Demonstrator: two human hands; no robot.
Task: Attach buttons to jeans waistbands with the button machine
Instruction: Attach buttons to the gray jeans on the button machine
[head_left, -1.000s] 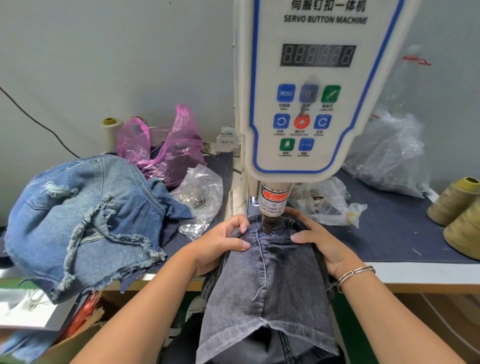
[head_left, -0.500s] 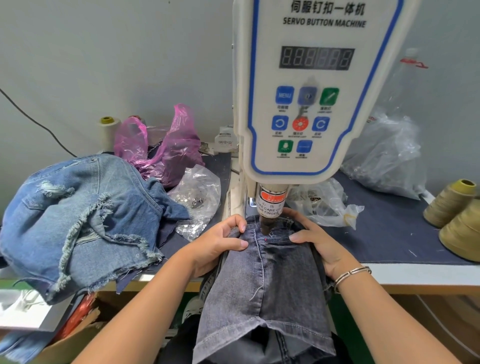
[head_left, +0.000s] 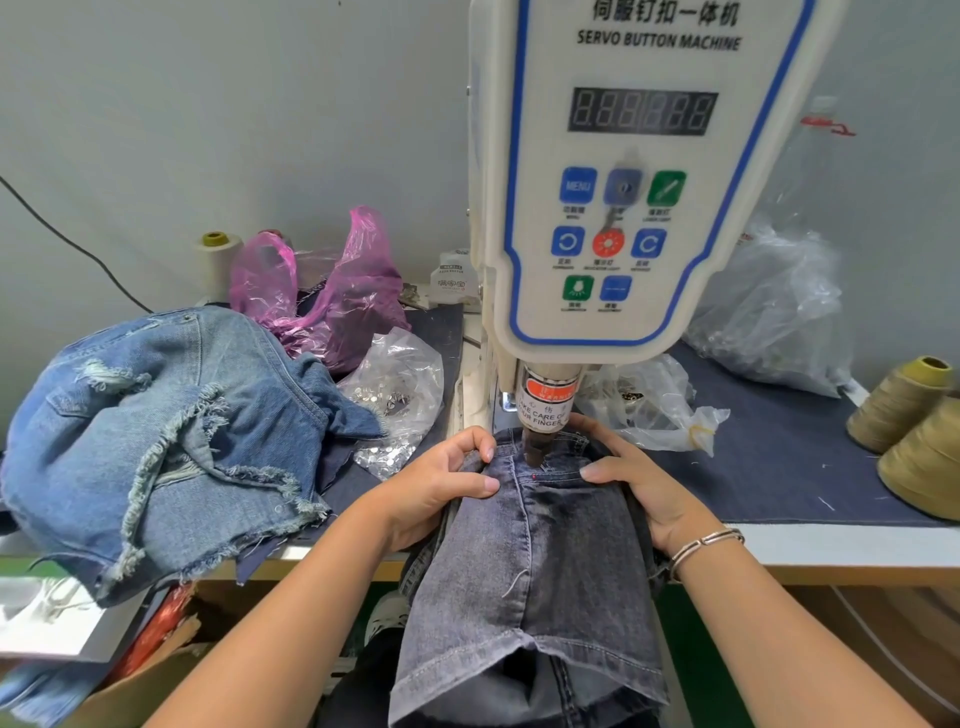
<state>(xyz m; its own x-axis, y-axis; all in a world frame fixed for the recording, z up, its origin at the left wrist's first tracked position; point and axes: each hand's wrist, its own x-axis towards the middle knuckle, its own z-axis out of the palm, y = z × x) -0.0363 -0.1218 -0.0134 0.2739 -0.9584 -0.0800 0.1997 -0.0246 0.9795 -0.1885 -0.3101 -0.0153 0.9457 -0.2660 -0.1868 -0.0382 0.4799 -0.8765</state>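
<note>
White servo button machine (head_left: 623, 208) towers above both hands, punch head down on waistband between them. Grey denim jeans (head_left: 530, 571) long axis runs toward person, waistband pointing at machine, legs hanging off table edge (head_left: 857, 551). Left hand (head_left: 441, 488) pinches waistband; right hand (head_left: 644, 488) grips opposite side. Blue frayed denim pile (head_left: 166, 441) crowds left; open navy surface right.
</note>
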